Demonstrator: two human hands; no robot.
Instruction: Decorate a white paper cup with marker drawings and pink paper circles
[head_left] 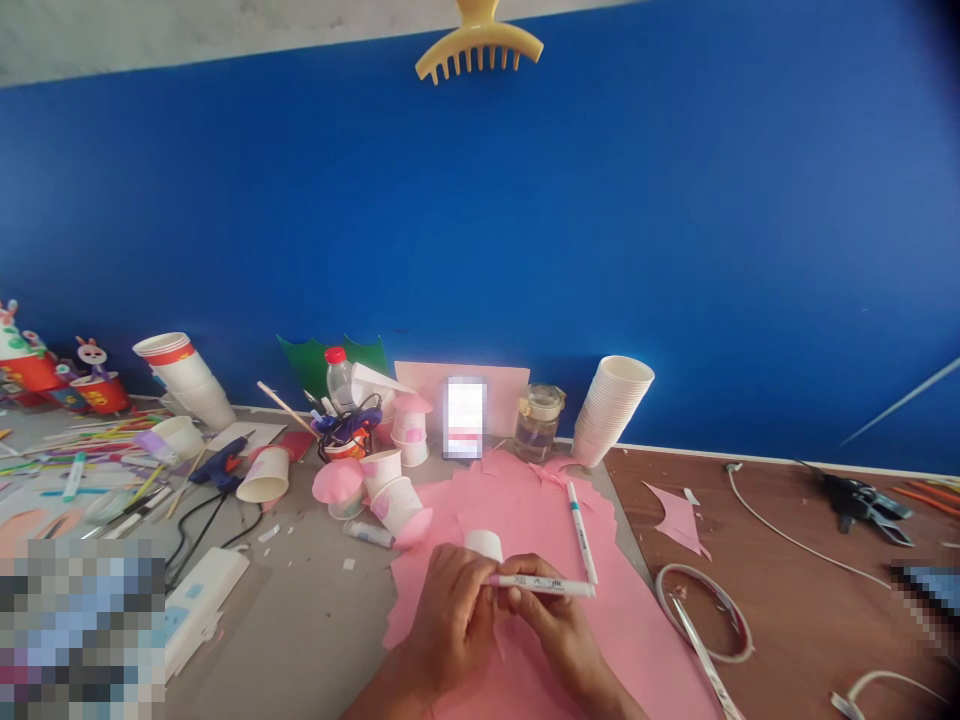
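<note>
The left hand (456,598) is clasping a cup (484,544), the right hand (553,618) pinching a marker (544,583); a slipping cup might be causing stray marks.

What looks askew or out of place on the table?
A pink-capped cup piece lies tipped over at the edge of the pink paper, while a similar one stands upright behind it. Small white scraps litter the grey tabletop nearby, looking untidy.
</note>
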